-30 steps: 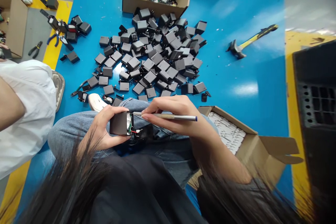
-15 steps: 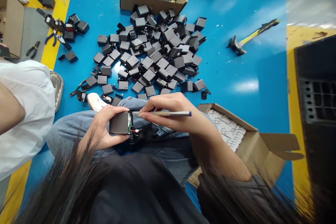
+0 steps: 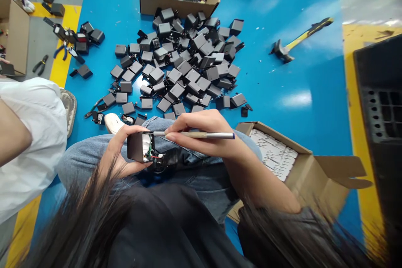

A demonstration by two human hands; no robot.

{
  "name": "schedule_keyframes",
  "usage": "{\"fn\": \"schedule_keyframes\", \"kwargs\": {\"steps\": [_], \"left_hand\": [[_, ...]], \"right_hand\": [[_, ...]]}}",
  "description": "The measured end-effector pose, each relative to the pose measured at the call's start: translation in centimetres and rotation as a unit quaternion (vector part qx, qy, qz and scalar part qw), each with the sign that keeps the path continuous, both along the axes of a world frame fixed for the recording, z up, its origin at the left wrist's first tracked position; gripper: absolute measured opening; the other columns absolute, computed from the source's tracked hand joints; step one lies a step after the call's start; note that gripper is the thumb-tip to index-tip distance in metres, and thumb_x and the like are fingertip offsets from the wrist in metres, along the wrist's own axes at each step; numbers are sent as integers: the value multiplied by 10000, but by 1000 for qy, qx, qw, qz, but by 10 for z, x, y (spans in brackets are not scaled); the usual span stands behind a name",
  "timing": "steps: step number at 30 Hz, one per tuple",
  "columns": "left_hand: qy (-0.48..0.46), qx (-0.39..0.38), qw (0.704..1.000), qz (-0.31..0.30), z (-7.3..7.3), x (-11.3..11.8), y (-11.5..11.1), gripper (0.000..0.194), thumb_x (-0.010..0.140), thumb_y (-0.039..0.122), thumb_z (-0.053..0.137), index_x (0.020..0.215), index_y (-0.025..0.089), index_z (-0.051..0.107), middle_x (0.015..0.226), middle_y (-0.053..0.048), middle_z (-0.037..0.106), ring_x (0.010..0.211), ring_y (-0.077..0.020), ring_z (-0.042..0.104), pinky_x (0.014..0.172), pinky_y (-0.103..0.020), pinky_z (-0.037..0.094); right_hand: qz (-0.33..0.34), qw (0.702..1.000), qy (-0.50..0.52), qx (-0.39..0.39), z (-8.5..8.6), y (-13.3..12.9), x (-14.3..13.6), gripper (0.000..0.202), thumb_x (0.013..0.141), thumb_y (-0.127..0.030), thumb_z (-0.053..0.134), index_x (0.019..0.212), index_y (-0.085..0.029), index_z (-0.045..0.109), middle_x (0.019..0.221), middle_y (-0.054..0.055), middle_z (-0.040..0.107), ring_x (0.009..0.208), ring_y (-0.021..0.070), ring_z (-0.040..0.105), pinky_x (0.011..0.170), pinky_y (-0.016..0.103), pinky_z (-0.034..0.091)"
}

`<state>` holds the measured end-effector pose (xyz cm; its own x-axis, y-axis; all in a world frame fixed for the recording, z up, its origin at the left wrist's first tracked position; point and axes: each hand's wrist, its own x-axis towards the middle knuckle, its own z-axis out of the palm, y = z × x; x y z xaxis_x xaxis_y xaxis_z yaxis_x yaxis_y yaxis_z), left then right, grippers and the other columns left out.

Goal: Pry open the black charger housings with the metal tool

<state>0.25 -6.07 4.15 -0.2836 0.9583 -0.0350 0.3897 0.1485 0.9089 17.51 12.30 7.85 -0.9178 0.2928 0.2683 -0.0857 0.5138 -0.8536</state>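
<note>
The left hand [image 3: 117,150] grips a black case [image 3: 134,147], its open end (white and green parts [image 3: 146,144] inside) toward the right hand [image 3: 210,123], which pinches a slim tool [image 3: 217,135], tip by the case's edge. Beyond, similar cases [image 3: 184,67] heap on the blue floor [image 3: 257,90] before a cardboard box [image 3: 179,7].

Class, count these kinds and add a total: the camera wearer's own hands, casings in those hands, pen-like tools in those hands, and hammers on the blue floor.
Hands: 2 (left hand, right hand)
Held casings: 1 (dark casing)
Held tools: 1 (pen-like tool)
Hammers: 1 (yellow-and-black hammer)
Total: 5
</note>
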Motion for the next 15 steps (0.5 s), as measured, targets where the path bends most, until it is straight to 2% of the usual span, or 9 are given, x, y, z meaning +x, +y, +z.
{"fn": "schedule_keyframes", "kwargs": {"steps": [3, 6, 8, 10, 15], "left_hand": [[-2, 7, 1000, -20, -1, 2, 3, 541, 738, 273, 801, 1222, 299, 560, 1227, -61, 653, 1148, -278, 636, 984, -474, 534], [6, 36, 999, -5, -8, 3, 5, 554, 749, 255, 795, 1232, 279, 525, 1254, -79, 650, 1214, -287, 613, 1017, -487, 518], [-11, 84, 996, 8, -12, 4, 5, 570, 740, 260, 806, 1221, 271, 499, 1266, -87, 645, 1240, -297, 601, 1005, -488, 529], [-27, 120, 992, 20, -14, 4, 5, 559, 752, 263, 801, 1208, 281, 476, 1270, -82, 642, 1253, -298, 595, 994, -493, 534], [1, 150, 988, 45, -16, 8, 6, 522, 795, 359, 765, 1179, 297, 416, 1252, -88, 633, 1223, -285, 610, 974, -507, 535]], "right_hand": [[-53, 998, 17, 14, 0, -1, 7, 266, 960, -352, 602, 735, -210, 613, 648, -1, 699, 531, 103, 615, 503, 227, 450], [-122, 989, 77, -19, -2, -3, 15, 314, 979, -430, 544, 746, -236, 623, 614, 6, 669, 489, 127, 599, 462, 267, 455], [-114, 987, 108, -40, -3, -7, 17, 267, 973, -412, 554, 780, -245, 635, 639, 12, 687, 501, 141, 623, 463, 278, 475], [-76, 990, 115, -40, -1, -12, 15, 212, 964, -353, 571, 796, -244, 641, 648, 14, 704, 513, 151, 648, 473, 279, 500], [-30, 990, 134, -21, 9, -22, 11, 182, 967, -261, 548, 820, -234, 653, 624, 13, 702, 491, 148, 651, 457, 264, 519]]}}
